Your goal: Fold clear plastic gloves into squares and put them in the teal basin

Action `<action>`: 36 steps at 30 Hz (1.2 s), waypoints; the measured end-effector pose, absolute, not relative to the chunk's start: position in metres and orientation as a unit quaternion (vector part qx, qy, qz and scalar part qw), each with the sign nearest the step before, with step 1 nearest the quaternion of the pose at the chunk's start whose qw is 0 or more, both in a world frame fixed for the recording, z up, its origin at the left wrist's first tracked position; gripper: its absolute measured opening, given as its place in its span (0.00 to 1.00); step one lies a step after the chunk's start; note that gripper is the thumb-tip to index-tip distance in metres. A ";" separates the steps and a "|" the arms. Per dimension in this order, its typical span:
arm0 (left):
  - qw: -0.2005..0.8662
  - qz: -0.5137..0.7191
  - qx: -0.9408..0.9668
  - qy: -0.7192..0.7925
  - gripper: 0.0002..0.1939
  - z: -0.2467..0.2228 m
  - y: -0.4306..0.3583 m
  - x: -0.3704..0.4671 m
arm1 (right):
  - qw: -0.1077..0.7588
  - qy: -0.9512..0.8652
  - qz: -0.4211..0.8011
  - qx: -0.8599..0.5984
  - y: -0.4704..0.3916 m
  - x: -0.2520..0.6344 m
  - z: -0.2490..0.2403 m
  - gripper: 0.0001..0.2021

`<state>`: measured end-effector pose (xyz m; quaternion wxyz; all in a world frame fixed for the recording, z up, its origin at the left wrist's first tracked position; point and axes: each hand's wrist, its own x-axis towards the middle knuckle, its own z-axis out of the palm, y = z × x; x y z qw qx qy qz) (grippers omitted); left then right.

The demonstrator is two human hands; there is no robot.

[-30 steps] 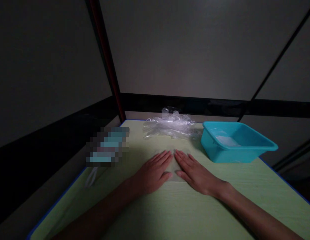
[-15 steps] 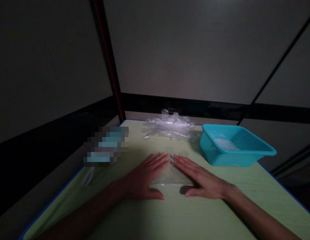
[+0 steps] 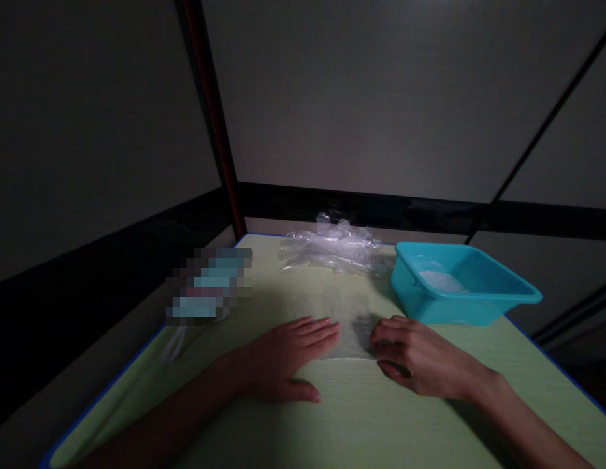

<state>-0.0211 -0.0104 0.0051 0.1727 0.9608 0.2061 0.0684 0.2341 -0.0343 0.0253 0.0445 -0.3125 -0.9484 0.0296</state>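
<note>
A clear disposable plastic glove (image 3: 350, 340) lies flat on the table, its fingers pointing away from me and its straight cuff edge towards me. My left hand (image 3: 288, 358) rests palm down over its left part, fingers stretched out and thumb apart. At the right cuff corner my right hand (image 3: 415, 355) is curled, thumb and fingertips drawn in at the glove's edge; the exact contact is hard to see in the dim light. Further back sits a crumpled pile of similar clear gloves (image 3: 332, 247).
A turquoise plastic basin (image 3: 449, 309) stands at the right, with a whitish sheet-like thing (image 3: 442, 281) inside. To the left is a pixelated object (image 3: 210, 286) with a pale strap (image 3: 174, 344). The light green table (image 3: 342, 417) has a blue edge, and walls stand behind it.
My right hand has gone from flat to curled and moved right to the glove's edge. My left hand has shifted slightly towards me and right, still flat. More of the glove shows.
</note>
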 end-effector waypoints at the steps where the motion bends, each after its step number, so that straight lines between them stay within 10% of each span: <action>1: 0.170 0.069 0.961 0.205 0.37 0.005 -0.010 -0.021 | 0.039 -0.948 0.026 -0.315 -0.034 0.234 0.025 0.07; 16: 0.175 0.070 0.959 0.210 0.38 0.006 -0.008 -0.022 | 0.234 -0.859 0.270 -0.368 -0.022 0.240 0.010 0.06; 36: 0.276 0.260 0.856 0.351 0.16 -0.005 0.008 -0.022 | 0.403 -0.767 0.278 -0.414 -0.014 0.247 0.000 0.07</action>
